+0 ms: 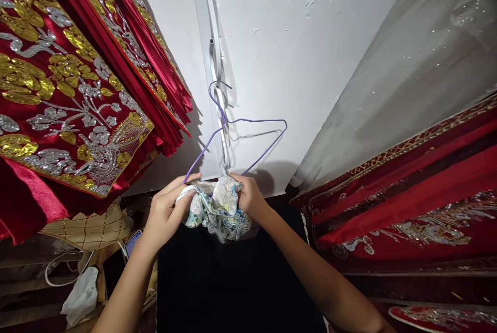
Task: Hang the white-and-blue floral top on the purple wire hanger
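Note:
A purple wire hanger [254, 120] hangs by its hook from a white strip against the wall. Around its lower part is a gathered garment [223, 221] in a blue, green and white floral print, bunched up between my hands. My left hand [167, 211] is closed on the garment's left edge, thumb on top, beside the hanger's left arm. On the other side my right hand [250, 196] grips the garment's right edge, fingers partly hidden behind the cloth. The hanger's bottom bar is covered by the fabric.
Red cloth [85, 89] with gold and silver sequins hangs at the left. Clear plastic sheeting [388, 84] and red embroidered fabric [427, 208] stand at the right. Low on the left are a phone [132, 242], a white cable [58, 281] and a crumpled white bag [82, 297].

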The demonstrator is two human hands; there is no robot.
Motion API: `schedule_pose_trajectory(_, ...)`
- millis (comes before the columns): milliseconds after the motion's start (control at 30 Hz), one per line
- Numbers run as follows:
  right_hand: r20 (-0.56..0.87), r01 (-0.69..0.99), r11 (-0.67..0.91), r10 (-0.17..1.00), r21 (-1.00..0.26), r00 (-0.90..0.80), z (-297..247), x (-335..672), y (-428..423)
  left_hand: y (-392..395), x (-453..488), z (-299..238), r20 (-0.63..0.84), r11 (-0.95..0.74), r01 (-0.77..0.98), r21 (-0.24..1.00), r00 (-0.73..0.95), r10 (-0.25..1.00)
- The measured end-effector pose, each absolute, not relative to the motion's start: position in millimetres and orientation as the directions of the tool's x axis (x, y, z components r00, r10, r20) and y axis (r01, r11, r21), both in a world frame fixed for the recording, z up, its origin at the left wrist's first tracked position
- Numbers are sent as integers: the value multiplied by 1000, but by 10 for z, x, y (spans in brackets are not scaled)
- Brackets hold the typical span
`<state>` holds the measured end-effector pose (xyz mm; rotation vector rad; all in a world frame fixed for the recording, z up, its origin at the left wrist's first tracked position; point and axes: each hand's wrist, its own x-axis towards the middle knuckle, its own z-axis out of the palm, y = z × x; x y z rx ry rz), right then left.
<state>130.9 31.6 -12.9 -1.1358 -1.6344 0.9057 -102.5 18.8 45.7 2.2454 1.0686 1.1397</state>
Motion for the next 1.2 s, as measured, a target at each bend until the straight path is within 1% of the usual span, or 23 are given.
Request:
schedule_pose_trajectory(100, 340, 332, 362, 932, -871, -126, -117, 1451, 332, 184, -1063, 435, 586, -644, 512, 568, 298, 753)
schedule_pose_trajectory(167, 349, 350, 363, 931, -863, -104, -115, 1491, 341, 211, -1067, 439, 576, -592, 542, 597, 225, 786)
schedule_pose_trajectory(233, 343, 354, 364, 931, -862, -121, -108, 1467, 333, 266, -1035, 467, 530, -535, 527, 660, 177, 829)
schedule_pose_trajectory(300, 340, 354, 373, 928, -858, -153, -92, 1395, 305, 337, -973, 513, 501, -515, 501, 695, 176, 848)
schedule_pose_trajectory(467, 353, 357, 402, 915, -843, -197, -33, 1333, 250, 446, -882, 607, 490, -501, 490, 713, 162, 856)
schedule_pose_trajectory(533, 385, 392, 398, 916, -829, -116, -2, 1483, 281, 445, -921, 636, 502, -519, 514, 683, 186, 845)
schedule_pose_trajectory(600, 437, 417, 363, 895, -833, 92, 52, 1742, 360, 432, -986, 682, 530, -545, 521, 657, 194, 825)
schedule_pose_trajectory(667, 454, 394, 324, 839, -860, 300, 135, 2050, 490, 421, -1046, 749, 539, -546, 502, 670, 176, 824)
schedule_pose_trajectory(700, 444, 375, 312, 826, -873, 346, 183, 2197, 572, 421, -1067, 785, 530, -537, 488, 688, 167, 831)
schedule_pose_trajectory(733, 427, 379, 292, 837, -878, 342, 232, 2328, 662, 425, -1081, 818, 513, -522, 471, 711, 159, 843)
schedule_pose_trajectory(767, 398, 394, 268, 867, -879, 300, 278, 2436, 757, 434, -1088, 844, 493, -503, 448, 739, 148, 857)
schedule_pose_trajectory(833, 333, 438, 229, 926, -869, 178, 347, 2571, 939, 475, -1097, 868, 435, -447, 387, 807, 122, 892)
schedule_pose_trajectory(933, 309, 519, 229, 948, -824, 72, 390, 2619, 1132, 591, -1135, 839, 311, -326, 234, 916, 98, 945)
schedule_pose_trajectory(1000, 327, 573, 232, 943, -786, 66, 404, 2621, 1168, 697, -1193, 807, 219, -230, 118, 966, 103, 970)
schedule_pose_trajectory(1067, 339, 580, 227, 936, -782, 91, 438, 2648, 1122, 806, -1268, 787, 138, -141, 22, 990, 123, 983)
schedule_pose_trajectory(1133, 333, 527, 225, 936, -820, 118, 510, 2707, 1008, 900, -1345, 776, 82, -78, -31, 997, 161, 984)
schedule_pose_trajectory(1200, 281, 472, 209, 956, -856, 85, 625, 2786, 860, 969, -1410, 763, 60, -53, -38, 998, 185, 981)
